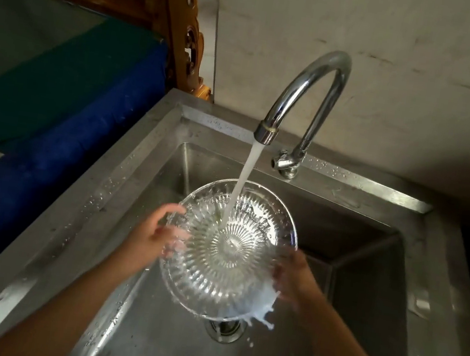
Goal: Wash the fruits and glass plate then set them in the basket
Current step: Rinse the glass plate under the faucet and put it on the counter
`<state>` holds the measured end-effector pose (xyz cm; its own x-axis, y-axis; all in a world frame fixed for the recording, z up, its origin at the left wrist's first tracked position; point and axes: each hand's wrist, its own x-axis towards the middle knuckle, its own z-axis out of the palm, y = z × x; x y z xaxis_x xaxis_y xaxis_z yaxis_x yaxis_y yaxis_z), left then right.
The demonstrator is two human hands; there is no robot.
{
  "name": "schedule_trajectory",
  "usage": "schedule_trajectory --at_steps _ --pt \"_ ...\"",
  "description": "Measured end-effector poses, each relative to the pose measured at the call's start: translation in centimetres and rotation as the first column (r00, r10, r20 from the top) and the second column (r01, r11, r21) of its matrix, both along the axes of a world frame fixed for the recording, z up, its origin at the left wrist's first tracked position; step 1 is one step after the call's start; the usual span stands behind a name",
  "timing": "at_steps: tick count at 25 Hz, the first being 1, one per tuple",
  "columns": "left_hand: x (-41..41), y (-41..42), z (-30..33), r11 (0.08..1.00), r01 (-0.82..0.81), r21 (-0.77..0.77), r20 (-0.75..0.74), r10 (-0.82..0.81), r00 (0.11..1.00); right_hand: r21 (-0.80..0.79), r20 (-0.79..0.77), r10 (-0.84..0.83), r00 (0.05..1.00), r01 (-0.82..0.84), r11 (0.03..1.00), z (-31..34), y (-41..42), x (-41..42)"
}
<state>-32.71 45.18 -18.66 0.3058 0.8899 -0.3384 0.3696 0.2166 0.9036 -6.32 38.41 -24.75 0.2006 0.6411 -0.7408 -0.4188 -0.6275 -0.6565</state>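
Your left hand (155, 233), at centre left of the frame, has its fingers curled over the left rim of the glass plate (227, 250), thumb on top and the rest blurred behind the glass; your right hand (294, 273), at centre right, grips the opposite rim, though motion blur and splashing water keep me from telling how its fingers lie; both forearms run in from the bottom edge.

The glass plate sits in the middle of the frame, held between your hands above the sink basin and tilted toward you; it is clear, round and ribbed with a starburst pattern at its centre; it holds nothing but running water.

A white stream of water (242, 185) falls from the faucet (309, 97), a chrome gooseneck at upper centre, and strikes the plate just above its middle; water spills off the plate's lower right rim.

The sink (123, 179) is stainless steel, its rim speckled with droplets; its drain (225, 328) shows just below the plate; the basin holds no other item that I can make out.

At the left lies a blue and green surface (57, 90); carved wooden furniture (174, 7) stands at upper left.
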Motion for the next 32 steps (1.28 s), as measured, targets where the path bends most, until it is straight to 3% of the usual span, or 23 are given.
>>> schedule_trajectory --at_steps 1,3,5,7,10,13,15,17,20,22,24,25,26,28,29,30,32 --pt "0.1 1.1 1.6 0.993 0.071 0.096 -0.099 -0.061 0.993 -0.009 0.006 0.01 1.0 -0.01 1.0 -0.7 -0.9 -1.3" --pt "0.6 3.2 4.5 0.965 0.199 0.171 -0.271 -0.148 0.951 -0.03 -0.137 -0.001 0.991 -0.003 1.0 -2.1 -2.3 -4.3" --pt "1.4 5.1 6.4 0.952 0.282 0.117 -0.426 -0.208 0.88 -0.093 -0.26 -0.054 0.964 0.031 0.995 -2.3 -2.7 -7.3" --pt "1.6 6.1 6.7 0.963 0.265 -0.041 -0.477 -0.252 0.842 -0.152 -0.201 -0.108 0.974 0.078 0.985 -1.7 -3.1 -8.6" --pt "-0.5 4.8 4.7 0.917 0.119 -0.379 -0.354 -0.263 0.898 -0.196 -0.018 0.056 0.998 -0.059 0.979 -0.2 -3.6 -5.8" --pt "-1.6 1.2 0.2 0.821 -0.046 -0.569 -0.18 -0.069 0.981 -0.15 0.156 0.227 0.961 -0.204 0.967 3.0 -3.2 -0.7" --pt "-1.5 -2.2 -3.0 0.809 -0.061 -0.585 0.063 0.12 0.991 -0.07 0.342 0.322 0.883 -0.318 0.946 5.1 -2.7 1.4" --pt "-0.6 -4.4 -4.8 0.846 -0.073 -0.528 0.213 0.215 0.953 0.008 0.469 0.319 0.824 -0.365 0.931 6.2 -2.7 2.3" --pt "0.3 -5.1 -4.8 0.85 -0.061 -0.523 0.378 0.296 0.877 0.183 0.456 0.21 0.865 -0.321 0.929 6.2 -3.0 2.7" --pt "-0.3 -4.2 -3.5 0.886 -0.011 -0.464 0.443 0.243 0.863 0.252 0.38 0.13 0.916 -0.238 0.938 6.1 -2.9 2.5" --pt "-1.4 -2.9 -2.0 0.92 -0.007 -0.392 0.433 0.192 0.881 0.232 0.323 0.109 0.94 -0.191 0.954 6.2 -2.2 1.7" --pt "-1.9 -2.3 -1.4 0.926 -0.02 -0.378 0.422 0.191 0.886 0.182 0.384 0.14 0.912 -0.223 0.958 6.4 -1.5 1.1" --pt "-2.2 -2.0 -0.9 0.925 -0.035 -0.379 0.408 0.201 0.89 0.105 0.54 0.196 0.819 -0.296 0.949 6.7 -0.5 0.7" --pt "-2.5 -2.1 -0.5 0.911 -0.065 -0.407 0.371 0.23 0.9 0.0 0.899 0.184 0.396 -0.421 0.907 8.1 2.4 0.2" --pt "-2.5 -2.3 -0.4 0.902 -0.077 -0.425 0.36 0.246 0.9 0.022 0.978 0.081 0.193 -0.481 0.876 9.2 4.2 0.0" --pt "-2.4 -2.6 -0.4 0.893 -0.085 -0.443 0.356 0.262 0.897 0.031 0.999 -0.003 0.053 -0.55 0.834 10.3 6.0 -0.1" --pt "-2.3 -3.1 -0.6 0.879 -0.092 -0.468 0.361 0.285 0.888 -0.13 0.987 0.037 -0.157 -0.637 0.76 12.0 9.7 0.2"
